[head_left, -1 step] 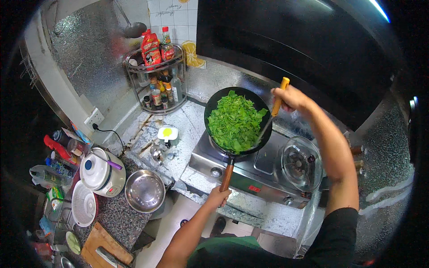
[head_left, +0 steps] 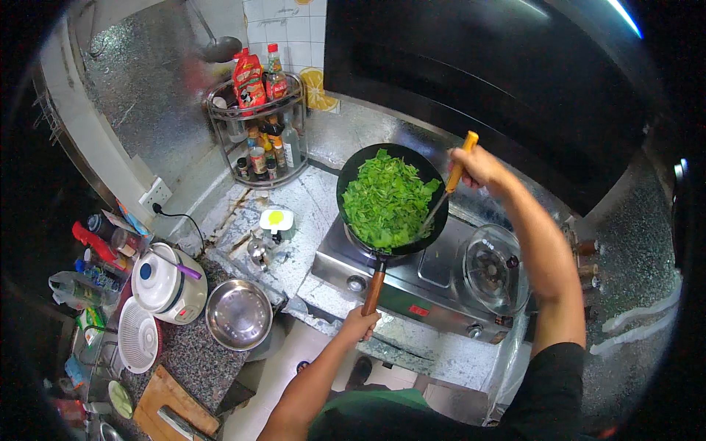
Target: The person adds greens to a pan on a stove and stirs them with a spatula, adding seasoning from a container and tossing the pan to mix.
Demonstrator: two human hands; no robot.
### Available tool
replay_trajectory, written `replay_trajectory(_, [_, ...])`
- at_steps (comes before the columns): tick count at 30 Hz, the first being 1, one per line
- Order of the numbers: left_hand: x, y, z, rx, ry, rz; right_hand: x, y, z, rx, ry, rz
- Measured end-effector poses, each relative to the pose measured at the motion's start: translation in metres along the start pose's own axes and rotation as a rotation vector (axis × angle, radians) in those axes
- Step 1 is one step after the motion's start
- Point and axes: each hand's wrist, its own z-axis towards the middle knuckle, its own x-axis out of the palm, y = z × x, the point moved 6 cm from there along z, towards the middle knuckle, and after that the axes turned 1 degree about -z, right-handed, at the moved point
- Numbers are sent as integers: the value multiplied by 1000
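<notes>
A dark wok [head_left: 346,165] sits on the left side of the gas stove, heaped with chopped leafy greens [head_left: 390,198]. My left hand [head_left: 359,323] is closed round its brown wooden handle [head_left: 374,290], which points toward me. Above the wok's right rim, my right hand [head_left: 474,166] grips a spatula [head_left: 455,176] by its yellow handle. The metal shaft slants down to the left into the greens at the wok's right side. The leaves hide the spatula's blade.
A glass lid [head_left: 494,268] lies on the stove's [head_left: 448,309] right side. Bottles fill a corner rack [head_left: 254,110] at the back left. To the left are a steel bowl [head_left: 239,314], a white rice cooker [head_left: 169,283], a white colander [head_left: 137,334] and a cutting board [head_left: 158,397] bearing a knife.
My right hand and the spatula handle have shifted very slightly down and to the right. The wok and my left hand stay in place.
</notes>
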Motion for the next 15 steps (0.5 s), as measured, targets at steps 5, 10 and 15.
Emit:
replay_trajectory(5, [6, -13, -7, -7, 21, -13, 48, -51, -21, 85, 16, 531])
replay_trajectory(10, [18, -20, -13, -22, -12, -32, 67, -135, -21, 289, -284, 1136])
replay_trajectory(15, [19, -18, -7, -25, -8, -60, 16, -175, -53, 303, -415, 1272])
